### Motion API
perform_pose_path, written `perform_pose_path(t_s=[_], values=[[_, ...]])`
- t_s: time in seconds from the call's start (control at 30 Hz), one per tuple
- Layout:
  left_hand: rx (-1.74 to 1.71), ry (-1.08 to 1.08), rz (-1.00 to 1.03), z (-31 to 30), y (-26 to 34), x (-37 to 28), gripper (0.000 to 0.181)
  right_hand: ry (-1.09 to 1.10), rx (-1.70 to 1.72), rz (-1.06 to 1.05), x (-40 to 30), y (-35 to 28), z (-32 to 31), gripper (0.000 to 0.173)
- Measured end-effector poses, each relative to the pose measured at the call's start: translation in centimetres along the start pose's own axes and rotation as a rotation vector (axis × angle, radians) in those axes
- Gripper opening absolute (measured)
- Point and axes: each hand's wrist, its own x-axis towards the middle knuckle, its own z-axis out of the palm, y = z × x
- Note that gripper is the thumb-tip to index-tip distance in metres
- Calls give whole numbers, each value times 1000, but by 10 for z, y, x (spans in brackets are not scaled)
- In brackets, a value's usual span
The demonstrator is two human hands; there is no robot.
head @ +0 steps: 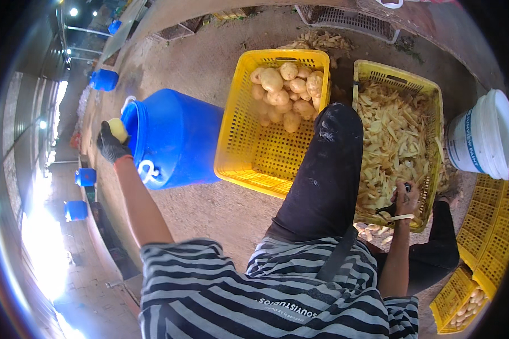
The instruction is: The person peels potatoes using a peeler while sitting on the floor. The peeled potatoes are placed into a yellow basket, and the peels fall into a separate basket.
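My left hand (pixel 113 144), in a dark knitted glove, grips a pale peeled potato (pixel 118 130) beside the mouth of a blue plastic barrel (pixel 182 140). My bare right hand (pixel 406 198) is closed around a small dark-handled tool (pixel 407 187), probably a peeler, mostly hidden by the fingers. It is over the near end of a yellow crate (pixel 436 97) that holds a heap of potato peelings (pixel 390 135). Between the barrel and my knee stands another yellow crate (pixel 237 114), with unpeeled potatoes (pixel 280 97) piled towards its far end.
A white paint bucket (pixel 473 135) lies tilted at the right. Stacked yellow crates (pixel 483 212) and a crate of pale potatoes (pixel 468 309) are at lower right. More peelings (pixel 318 41) lie on the floor beyond the crates. Several blue containers (pixel 104 80) stand farther left.
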Motion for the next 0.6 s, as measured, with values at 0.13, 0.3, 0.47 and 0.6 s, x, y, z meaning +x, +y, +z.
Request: perform_pose_path(t_s=[0.13, 0.3, 0.47, 0.6], values=[[224, 312, -131, -68, -33, 59, 33, -14, -117, 77, -6, 11, 10, 35], [-267, -372, 264, 4, -99, -75, 27, 52, -153, 108, -14, 5, -2, 41], [165, -727, 106, 143, -165, -207, 22, 153, 200, 449, -7, 1, -8, 24], [463, -708, -106, 228, -256, -196, 63, 159, 343, 530, 8, -27, -10, 16]])
